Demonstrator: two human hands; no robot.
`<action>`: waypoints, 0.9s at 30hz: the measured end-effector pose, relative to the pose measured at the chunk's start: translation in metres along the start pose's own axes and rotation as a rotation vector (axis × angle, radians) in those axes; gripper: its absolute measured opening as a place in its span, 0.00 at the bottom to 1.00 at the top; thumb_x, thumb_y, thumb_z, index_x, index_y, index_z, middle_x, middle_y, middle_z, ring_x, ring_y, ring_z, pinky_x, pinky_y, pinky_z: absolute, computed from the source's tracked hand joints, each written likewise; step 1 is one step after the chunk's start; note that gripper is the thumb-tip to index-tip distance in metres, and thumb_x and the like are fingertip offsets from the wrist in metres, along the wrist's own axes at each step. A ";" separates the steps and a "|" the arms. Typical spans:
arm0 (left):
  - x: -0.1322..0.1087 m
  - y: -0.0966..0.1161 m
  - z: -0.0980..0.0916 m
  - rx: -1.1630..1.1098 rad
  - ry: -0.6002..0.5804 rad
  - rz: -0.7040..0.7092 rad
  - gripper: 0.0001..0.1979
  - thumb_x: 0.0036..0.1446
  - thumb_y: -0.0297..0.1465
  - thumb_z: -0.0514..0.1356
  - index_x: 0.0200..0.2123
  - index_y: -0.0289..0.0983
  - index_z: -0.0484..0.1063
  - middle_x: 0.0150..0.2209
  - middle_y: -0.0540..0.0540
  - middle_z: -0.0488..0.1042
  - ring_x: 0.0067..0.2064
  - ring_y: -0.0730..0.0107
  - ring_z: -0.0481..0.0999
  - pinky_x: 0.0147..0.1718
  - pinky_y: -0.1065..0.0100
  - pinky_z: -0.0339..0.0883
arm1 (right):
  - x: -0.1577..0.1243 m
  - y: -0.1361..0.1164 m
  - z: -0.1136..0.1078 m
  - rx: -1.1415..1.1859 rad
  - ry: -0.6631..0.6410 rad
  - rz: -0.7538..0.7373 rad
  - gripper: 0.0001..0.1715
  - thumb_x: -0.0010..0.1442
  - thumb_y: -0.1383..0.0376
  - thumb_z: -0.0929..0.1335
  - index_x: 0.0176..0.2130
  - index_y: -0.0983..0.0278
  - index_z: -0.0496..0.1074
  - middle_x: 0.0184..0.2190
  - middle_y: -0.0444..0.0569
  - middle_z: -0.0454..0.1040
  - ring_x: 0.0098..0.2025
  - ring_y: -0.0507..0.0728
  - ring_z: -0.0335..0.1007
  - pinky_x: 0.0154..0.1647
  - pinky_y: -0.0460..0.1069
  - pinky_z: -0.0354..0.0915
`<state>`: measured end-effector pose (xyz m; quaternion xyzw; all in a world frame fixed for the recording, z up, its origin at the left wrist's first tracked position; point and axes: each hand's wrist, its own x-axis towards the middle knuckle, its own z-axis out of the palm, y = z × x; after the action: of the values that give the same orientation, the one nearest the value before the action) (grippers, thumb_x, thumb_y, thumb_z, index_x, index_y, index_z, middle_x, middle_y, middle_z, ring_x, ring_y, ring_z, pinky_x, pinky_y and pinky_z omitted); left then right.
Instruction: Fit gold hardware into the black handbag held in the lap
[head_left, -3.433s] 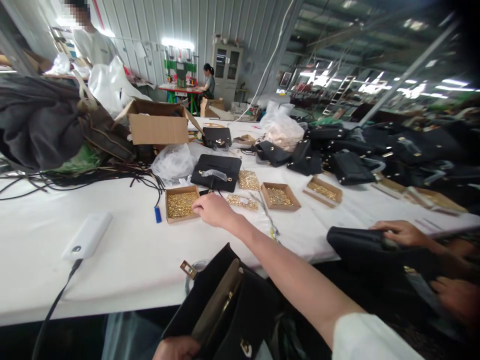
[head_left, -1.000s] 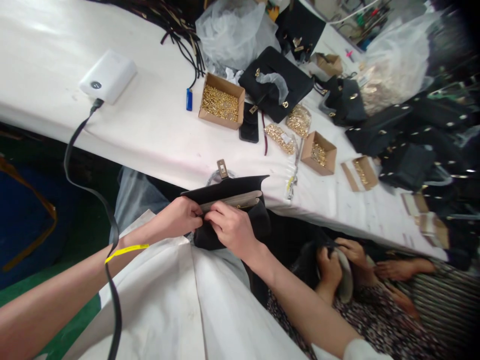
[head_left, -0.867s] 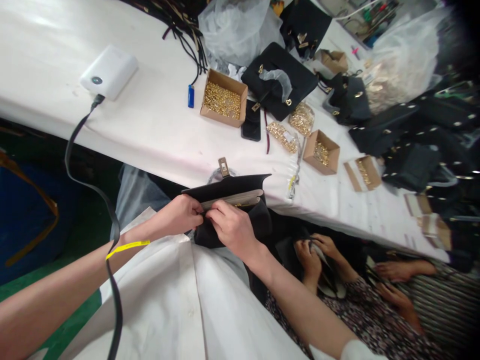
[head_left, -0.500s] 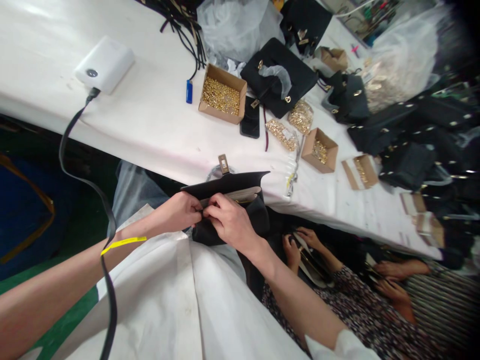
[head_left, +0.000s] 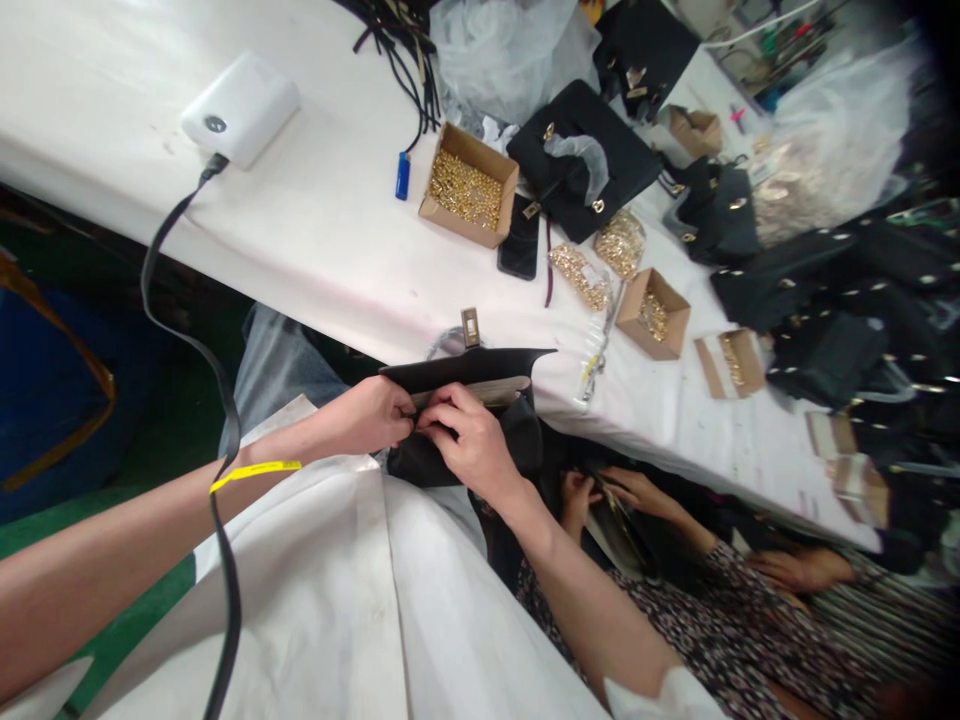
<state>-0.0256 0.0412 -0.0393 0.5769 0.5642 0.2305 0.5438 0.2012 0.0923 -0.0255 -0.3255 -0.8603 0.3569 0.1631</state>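
Observation:
A small black handbag (head_left: 480,420) with its flap up and a gold clasp (head_left: 470,327) rests on my lap at the edge of the white table (head_left: 322,240). My left hand (head_left: 373,415) grips the bag's left end, fingers closed. My right hand (head_left: 472,445) pinches the bag's front edge right beside it, fingers curled; whether it holds a small part I cannot make out. A cardboard box of gold fittings (head_left: 469,197) lies on the table beyond the bag.
A white power bank (head_left: 240,108) with a black cable (head_left: 187,340) lies at the left. A blue lighter (head_left: 403,175), a phone (head_left: 519,250), more fitting boxes (head_left: 654,312) and black bags (head_left: 585,160) crowd the table. Another person's hands (head_left: 615,490) work to my right.
3.4 s ago my right hand reached into the box of gold fittings. It has since come back to the bag on my lap, and both hands now stay pinched at its edge.

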 end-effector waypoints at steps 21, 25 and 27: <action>-0.003 0.009 0.003 0.112 0.067 0.043 0.08 0.55 0.28 0.59 0.28 0.37 0.78 0.21 0.52 0.69 0.25 0.71 0.64 0.23 0.65 0.53 | 0.002 -0.007 -0.001 -0.020 0.023 0.062 0.11 0.65 0.71 0.75 0.45 0.58 0.75 0.44 0.48 0.78 0.48 0.61 0.74 0.51 0.57 0.69; -0.007 0.011 0.000 0.125 0.046 0.054 0.07 0.57 0.28 0.59 0.28 0.37 0.76 0.22 0.52 0.68 0.25 0.72 0.63 0.23 0.65 0.53 | 0.003 -0.012 -0.003 -0.060 -0.003 0.050 0.17 0.64 0.73 0.76 0.49 0.57 0.76 0.48 0.47 0.81 0.52 0.62 0.75 0.54 0.57 0.69; -0.010 0.013 -0.001 0.131 0.034 0.060 0.08 0.58 0.28 0.59 0.27 0.38 0.74 0.21 0.53 0.67 0.25 0.72 0.62 0.22 0.65 0.52 | 0.003 -0.015 -0.005 -0.072 -0.019 0.040 0.16 0.65 0.73 0.76 0.49 0.56 0.77 0.49 0.46 0.82 0.55 0.63 0.75 0.57 0.58 0.69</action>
<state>-0.0240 0.0359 -0.0242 0.6241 0.5696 0.2190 0.4879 0.1953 0.0886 -0.0113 -0.3449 -0.8674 0.3318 0.1358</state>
